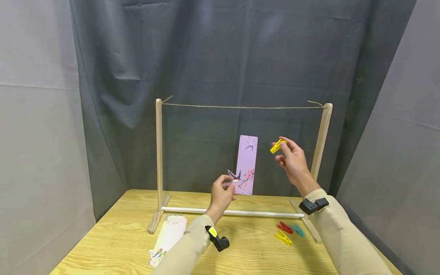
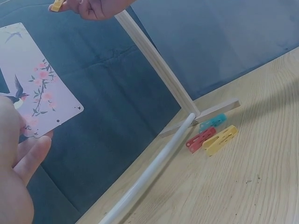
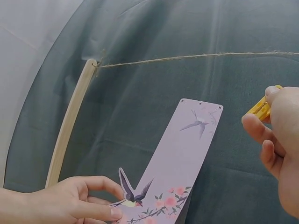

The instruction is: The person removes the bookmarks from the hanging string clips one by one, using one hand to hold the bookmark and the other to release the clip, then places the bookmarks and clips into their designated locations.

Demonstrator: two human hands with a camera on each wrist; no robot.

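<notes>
A pale purple bookmark (image 1: 246, 160) printed with swallows and pink blossoms stands upright in the air, its lower left corner pinched by my left hand (image 1: 221, 194). The bookmark's top edge, with small holes, is below the string (image 1: 240, 107) in the head view. To the right, my right hand (image 1: 293, 162) pinches a yellow clothespin (image 1: 277, 146) between thumb and finger, apart from the bookmark. In the right wrist view the same clothespin (image 3: 260, 108) is partly hidden by the thumb.
The string runs between two wooden posts (image 1: 159, 152), joined low down by a white rod (image 1: 254, 214). More bookmarks (image 1: 170, 235) lie at the left of the table. Near the right foot lie a red clothespin (image 1: 285, 227), a blue clothespin (image 1: 298, 230) and another yellow clothespin (image 1: 283, 239).
</notes>
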